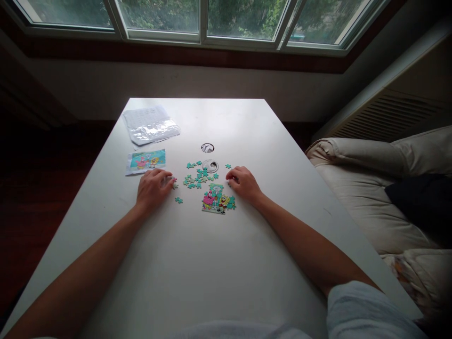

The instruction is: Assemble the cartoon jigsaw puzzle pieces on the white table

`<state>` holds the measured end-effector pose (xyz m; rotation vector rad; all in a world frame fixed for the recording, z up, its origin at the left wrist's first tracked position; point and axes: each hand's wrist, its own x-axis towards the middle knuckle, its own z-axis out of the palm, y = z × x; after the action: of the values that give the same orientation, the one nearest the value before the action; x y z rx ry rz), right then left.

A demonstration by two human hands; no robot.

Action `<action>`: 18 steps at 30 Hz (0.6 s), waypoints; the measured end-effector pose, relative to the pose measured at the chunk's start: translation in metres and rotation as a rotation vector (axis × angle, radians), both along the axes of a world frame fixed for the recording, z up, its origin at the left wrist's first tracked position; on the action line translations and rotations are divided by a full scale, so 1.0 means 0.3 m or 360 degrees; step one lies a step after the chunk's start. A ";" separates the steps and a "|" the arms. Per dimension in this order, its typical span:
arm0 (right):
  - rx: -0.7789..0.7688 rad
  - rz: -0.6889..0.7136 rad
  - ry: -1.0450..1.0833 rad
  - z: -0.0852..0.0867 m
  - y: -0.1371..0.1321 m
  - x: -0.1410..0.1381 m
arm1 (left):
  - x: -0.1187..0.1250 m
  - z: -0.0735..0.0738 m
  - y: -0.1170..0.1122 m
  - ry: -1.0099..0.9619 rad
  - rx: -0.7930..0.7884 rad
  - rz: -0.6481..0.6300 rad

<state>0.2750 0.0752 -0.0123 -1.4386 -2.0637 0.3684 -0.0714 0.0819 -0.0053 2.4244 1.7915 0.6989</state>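
A partly joined jigsaw puzzle (213, 199) with a pink and a yellow cartoon figure lies on the white table. Several loose green puzzle pieces (195, 181) are scattered just behind it. To their left, my left hand (153, 189) is bent in a pinch, with a pink-marked puzzle piece (174, 180) at its fingertips. My right hand (246, 182) rests right of the pieces, its fingers curled and thumb drawn in. Whatever its fingertips hold, if anything, is too small to make out. One loose piece (179, 200) lies nearer me, another (228, 165) beyond my right hand.
A printed picture packet (147, 161) lies beyond my left hand, with papers in a clear sleeve (151, 125) behind it. Two small round objects (207, 148) (211, 165) sit past the pieces. A beige sofa (367, 197) stands right of the table (197, 268).
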 end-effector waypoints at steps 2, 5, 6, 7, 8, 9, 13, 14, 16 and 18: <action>0.0010 0.0000 0.0006 -0.004 0.001 -0.002 | 0.014 0.006 -0.004 0.0027 -0.0002 0.0024; 0.0013 0.0002 0.0010 -0.008 -0.001 -0.004 | 0.030 0.017 -0.010 0.0056 -0.0017 0.0047; 0.0011 0.0004 0.0012 -0.009 -0.001 -0.004 | 0.031 0.021 -0.012 0.0057 -0.0023 0.0050; 0.0011 0.0005 0.0013 -0.009 -0.002 -0.004 | 0.031 0.024 -0.013 0.0058 -0.0030 0.0047; 0.0011 0.0006 0.0014 -0.009 -0.003 -0.005 | 0.029 0.026 -0.014 0.0057 -0.0039 0.0035; 0.0011 0.0005 0.0014 -0.009 -0.004 -0.005 | 0.027 0.028 -0.015 0.0057 -0.0049 0.0011; 0.0013 0.0009 0.0016 -0.004 -0.007 -0.006 | 0.020 0.035 -0.022 0.0082 -0.0091 -0.0120; 0.0011 0.0011 0.0019 -0.002 -0.007 -0.007 | 0.021 0.037 -0.027 0.0101 -0.0084 -0.0127; 0.0008 0.0014 0.0025 0.000 -0.007 -0.007 | 0.029 0.044 -0.038 0.0168 -0.0050 -0.0098; 0.0005 0.0019 0.0027 0.001 -0.007 -0.007 | 0.040 0.053 -0.052 0.0272 -0.0016 -0.0047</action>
<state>0.2729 0.0731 -0.0121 -1.4174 -2.0595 0.3805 -0.0595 0.0662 0.0107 2.5691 1.8065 0.4920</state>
